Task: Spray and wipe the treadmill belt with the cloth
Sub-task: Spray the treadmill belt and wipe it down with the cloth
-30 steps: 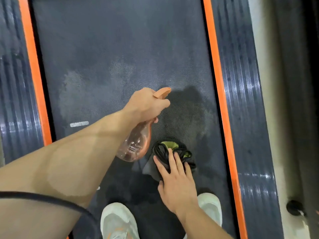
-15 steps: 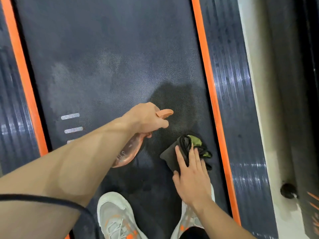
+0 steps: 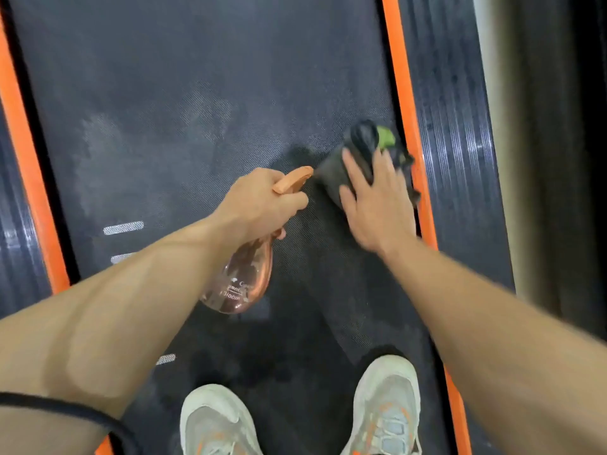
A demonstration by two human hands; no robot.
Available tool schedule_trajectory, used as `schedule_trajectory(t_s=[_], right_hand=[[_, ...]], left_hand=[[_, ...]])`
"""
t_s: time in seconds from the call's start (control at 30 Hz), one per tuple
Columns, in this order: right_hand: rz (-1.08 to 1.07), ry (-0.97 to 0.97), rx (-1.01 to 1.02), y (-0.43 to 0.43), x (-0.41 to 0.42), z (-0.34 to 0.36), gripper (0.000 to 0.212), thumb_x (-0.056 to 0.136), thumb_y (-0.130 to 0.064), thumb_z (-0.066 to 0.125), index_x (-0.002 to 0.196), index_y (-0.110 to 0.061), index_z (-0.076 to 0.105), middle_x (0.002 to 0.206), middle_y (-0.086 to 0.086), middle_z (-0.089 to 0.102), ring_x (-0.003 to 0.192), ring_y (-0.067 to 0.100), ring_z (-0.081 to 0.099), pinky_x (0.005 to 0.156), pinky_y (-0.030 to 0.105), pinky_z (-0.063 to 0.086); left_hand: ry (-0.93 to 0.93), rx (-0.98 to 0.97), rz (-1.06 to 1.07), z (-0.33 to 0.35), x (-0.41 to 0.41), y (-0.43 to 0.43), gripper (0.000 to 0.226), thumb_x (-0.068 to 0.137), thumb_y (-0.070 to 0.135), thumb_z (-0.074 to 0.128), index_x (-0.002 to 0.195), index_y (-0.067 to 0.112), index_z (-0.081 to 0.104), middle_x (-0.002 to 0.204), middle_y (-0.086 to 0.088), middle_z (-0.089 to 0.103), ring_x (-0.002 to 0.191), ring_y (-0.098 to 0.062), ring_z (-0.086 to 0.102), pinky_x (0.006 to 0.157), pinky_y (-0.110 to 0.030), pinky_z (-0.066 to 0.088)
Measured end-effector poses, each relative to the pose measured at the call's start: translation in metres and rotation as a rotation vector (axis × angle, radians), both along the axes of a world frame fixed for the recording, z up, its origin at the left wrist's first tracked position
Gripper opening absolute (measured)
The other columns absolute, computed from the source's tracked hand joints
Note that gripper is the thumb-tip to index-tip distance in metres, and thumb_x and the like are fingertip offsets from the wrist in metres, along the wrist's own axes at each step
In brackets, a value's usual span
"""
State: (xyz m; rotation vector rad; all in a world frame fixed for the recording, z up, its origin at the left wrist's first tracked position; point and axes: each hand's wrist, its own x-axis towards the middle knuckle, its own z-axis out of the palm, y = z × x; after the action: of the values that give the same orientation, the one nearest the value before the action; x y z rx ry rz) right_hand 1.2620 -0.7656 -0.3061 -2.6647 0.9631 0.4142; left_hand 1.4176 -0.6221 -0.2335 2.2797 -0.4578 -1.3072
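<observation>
Nearest on the treadmill belt (image 3: 197, 93), shoes (image 3: 216, 421) are planted. Over its middle, the spray bottle (image 3: 243, 280) is gripped by the left hand (image 3: 259, 205). At its right edge, the cloth (image 3: 333, 178) is pressed under the flat right hand (image 3: 377, 208).

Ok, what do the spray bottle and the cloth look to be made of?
Spray bottle: clear pink-tinted plastic, glossy, belt shows through it; opaque orange trigger head. Cloth: dark soft fabric with a green patch, matte, bunched in folds.
</observation>
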Motion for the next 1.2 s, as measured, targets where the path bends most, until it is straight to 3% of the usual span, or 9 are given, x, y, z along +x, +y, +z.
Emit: schedule_trajectory(t_s=[0.17,0.27,0.37,0.5,0.6,0.83,0.97,1.07,1.2], right_hand=[[0.134,0.230,0.176,0.058,-0.106,0.018,0.063,0.099,-0.054,0.019,0.159,-0.041,0.007,0.167,0.018,0.015,0.156,0.034,0.007,0.124,0.052,0.018],[0.227,0.201,0.121,0.028,-0.076,0.017,0.063,0.100,-0.053,0.021,0.160,-0.039,0.008,0.167,0.018,0.011,0.155,0.035,0.007,0.124,0.053,0.018],[0.140,0.136,0.068,-0.007,0.003,0.008,0.062,0.105,-0.047,0.029,0.161,-0.034,0.006,0.167,0.021,0.005,0.155,0.036,0.003,0.124,0.053,0.012],[0.079,0.115,0.060,-0.007,0.038,0.006,0.064,0.106,-0.045,0.032,0.162,-0.031,0.005,0.168,0.019,0.002,0.156,0.035,-0.001,0.125,0.051,0.008],[0.117,0.120,0.087,0.039,-0.023,0.012,0.065,0.104,-0.043,0.036,0.162,-0.034,0.007,0.167,0.020,0.011,0.155,0.036,0.004,0.124,0.053,0.013],[0.154,0.265,0.119,0.129,-0.156,0.023,0.067,0.098,-0.043,0.035,0.160,-0.033,0.014,0.159,0.023,0.032,0.150,0.040,0.025,0.116,0.055,0.034],[0.244,0.290,0.167,0.152,-0.168,0.030,0.065,0.099,-0.042,0.036,0.161,-0.034,0.018,0.168,0.015,0.014,0.154,0.035,0.016,0.121,0.053,0.028],[0.235,0.286,0.169,0.155,-0.164,0.030,0.066,0.101,-0.040,0.042,0.161,-0.035,0.015,0.170,0.013,0.006,0.156,0.034,0.010,0.122,0.052,0.022],[0.240,0.285,0.171,0.155,-0.164,0.029,0.070,0.100,-0.040,0.047,0.161,-0.034,0.015,0.169,0.014,0.005,0.156,0.034,0.009,0.122,0.053,0.023]], left_hand=[[0.067,0.052,0.005,0.003,-0.010,0.020,0.023,0.087,0.028,0.068,0.088,0.005,0.066,0.069,0.002,0.063,0.050,-0.017,0.074,0.065,-0.026,0.049],[0.086,0.072,-0.012,0.003,-0.016,0.033,0.020,0.089,0.027,0.067,0.086,0.008,0.065,0.076,-0.002,0.067,0.048,-0.016,0.072,0.054,-0.022,0.046],[0.102,0.061,0.076,0.000,-0.012,0.041,0.017,0.089,0.023,0.067,0.078,0.011,0.064,0.088,-0.006,0.073,0.043,-0.015,0.066,0.043,-0.015,0.044],[0.066,0.073,0.045,-0.001,-0.003,0.047,0.015,0.087,0.027,0.067,0.079,0.014,0.064,0.078,0.002,0.068,0.047,-0.016,0.071,0.052,-0.021,0.047],[0.057,0.103,-0.067,0.003,-0.004,0.051,0.017,0.086,0.032,0.067,0.075,0.022,0.061,0.072,0.002,0.067,0.049,-0.016,0.072,0.061,-0.026,0.049],[0.051,0.121,-0.113,0.014,-0.020,0.068,0.027,0.088,0.032,0.071,0.068,0.023,0.054,0.066,0.003,0.063,0.054,-0.021,0.074,0.060,-0.026,0.050],[0.025,0.148,-0.161,0.015,-0.031,0.079,0.025,0.084,0.032,0.069,0.065,0.025,0.054,0.062,0.000,0.065,0.056,-0.021,0.075,0.071,-0.037,0.064],[0.015,0.177,-0.219,0.016,-0.040,0.086,0.023,0.082,0.034,0.066,0.065,0.023,0.055,0.067,-0.010,0.074,0.058,-0.020,0.075,0.077,-0.039,0.064],[-0.013,0.214,-0.224,0.015,-0.046,0.098,0.023,0.082,0.040,0.069,0.071,0.023,0.060,0.065,-0.001,0.074,0.068,-0.023,0.076,0.085,-0.040,0.062]])
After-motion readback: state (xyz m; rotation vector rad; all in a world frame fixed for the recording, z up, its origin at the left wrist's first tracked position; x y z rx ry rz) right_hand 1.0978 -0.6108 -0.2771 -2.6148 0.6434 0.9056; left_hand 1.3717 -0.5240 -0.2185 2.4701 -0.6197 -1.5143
